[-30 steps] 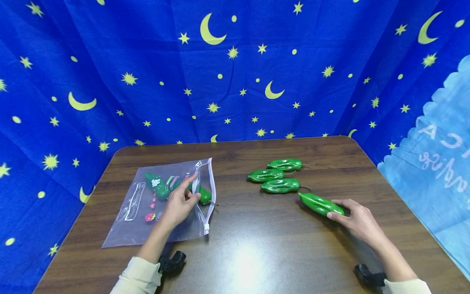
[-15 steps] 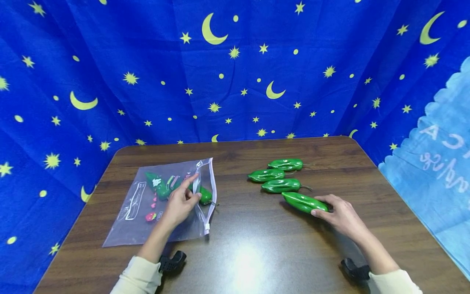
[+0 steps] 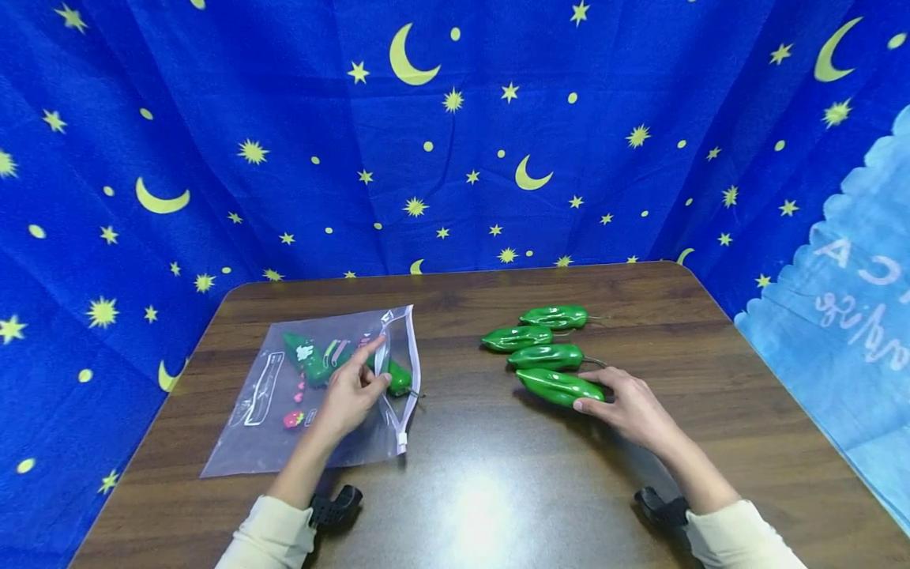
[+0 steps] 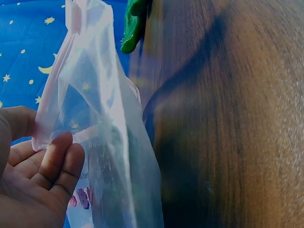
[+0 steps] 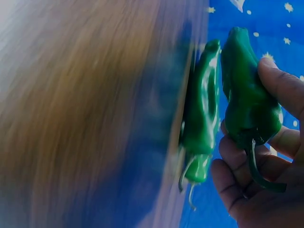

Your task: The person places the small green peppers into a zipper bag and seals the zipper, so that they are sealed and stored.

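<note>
My left hand (image 3: 350,397) pinches the top edge of a clear zip bag (image 3: 242,442) near its mouth, thumb and fingers on the plastic in the left wrist view. The bag lies on the table with its mouth parted toward the right. Inside it are green peppers (image 3: 400,381), one with its stem poking out of the mouth. My right hand (image 3: 633,405) grips the stem end of another green pepper (image 5: 249,95), stem hanging by the palm and tip pointing left. This pepper is held above the table, just in front of the loose ones.
Three loose green peppers, the nearest pepper (image 3: 546,357), the left pepper (image 3: 517,338) and the far pepper (image 3: 554,317), lie on the wooden table (image 3: 455,482) right of the bag. A blue star-patterned cloth (image 3: 455,174) hangs behind the table.
My right hand has moved left across the table, carrying the green pepper toward the bag. The left hand and the bag have stayed in place.
</note>
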